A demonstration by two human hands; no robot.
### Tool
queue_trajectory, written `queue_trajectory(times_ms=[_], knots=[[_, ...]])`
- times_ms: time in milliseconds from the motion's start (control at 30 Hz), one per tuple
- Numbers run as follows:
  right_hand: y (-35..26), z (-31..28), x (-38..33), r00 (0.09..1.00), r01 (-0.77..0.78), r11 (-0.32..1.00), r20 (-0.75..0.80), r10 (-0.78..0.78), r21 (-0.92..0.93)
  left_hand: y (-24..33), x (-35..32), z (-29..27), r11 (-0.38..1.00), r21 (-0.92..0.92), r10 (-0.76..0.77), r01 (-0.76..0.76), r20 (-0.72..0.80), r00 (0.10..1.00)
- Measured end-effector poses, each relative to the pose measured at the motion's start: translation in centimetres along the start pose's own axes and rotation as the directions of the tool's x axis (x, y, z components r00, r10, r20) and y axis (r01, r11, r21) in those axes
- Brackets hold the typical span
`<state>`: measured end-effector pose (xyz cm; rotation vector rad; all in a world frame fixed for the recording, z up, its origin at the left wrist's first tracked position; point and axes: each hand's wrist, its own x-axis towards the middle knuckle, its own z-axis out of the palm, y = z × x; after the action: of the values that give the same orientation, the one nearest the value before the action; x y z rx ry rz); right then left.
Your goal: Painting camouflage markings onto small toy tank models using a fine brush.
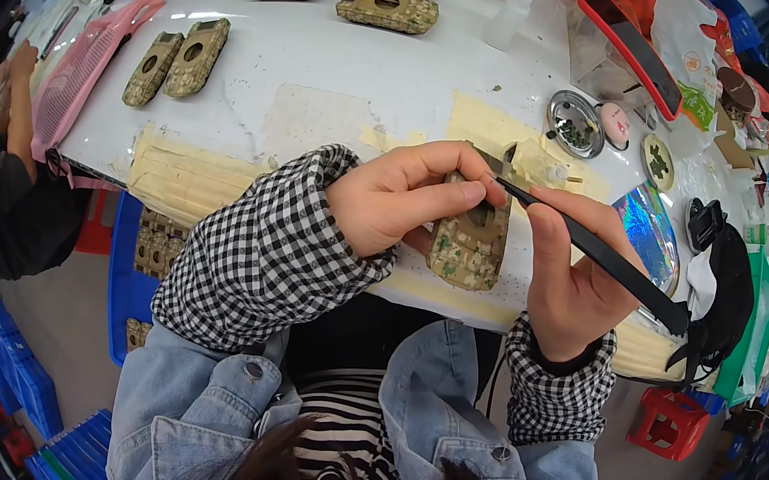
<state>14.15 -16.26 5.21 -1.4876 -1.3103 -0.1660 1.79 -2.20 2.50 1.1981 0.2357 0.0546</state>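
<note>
My left hand (389, 194) is closed around a camouflage toy tank hull (466, 257), which stands roughly upright over the table's near edge. A round dark opening shows in its top, partly covered by my fingers. Pinched in my right hand (578, 275) is a pair of black tweezers (610, 257). Their tips reach the hull's far end, beside my left fingertips. Whether the tips grip a small part is too fine to make out. Just beyond the hull sits a small translucent container (542, 167) with a short nozzle.
More tank hulls (388, 9) stand at the back, and two (197, 57) at the left. Right of my hands are a metal dish (564, 99) of small dark green pieces, a pink round object (615, 125) and a red-cased phone (630, 53). A blue crate (118, 288) holds hulls below.
</note>
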Motion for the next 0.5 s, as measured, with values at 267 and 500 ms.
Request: queue_trajectory(times_ms=[267,500], knots=[[0.03,0.17,0.09,1.0,-0.002,1.0,0.003,0.002,0.014,0.05,-0.07,0.1,0.999,-0.054,0.006,-0.005,0.021,1.0],[-0.01,0.09,0.13,1.0,-0.009,1.0,0.022,0.009,0.002,-0.05,0.03,-0.11,1.0,-0.001,0.014,-0.014,0.022,1.0]])
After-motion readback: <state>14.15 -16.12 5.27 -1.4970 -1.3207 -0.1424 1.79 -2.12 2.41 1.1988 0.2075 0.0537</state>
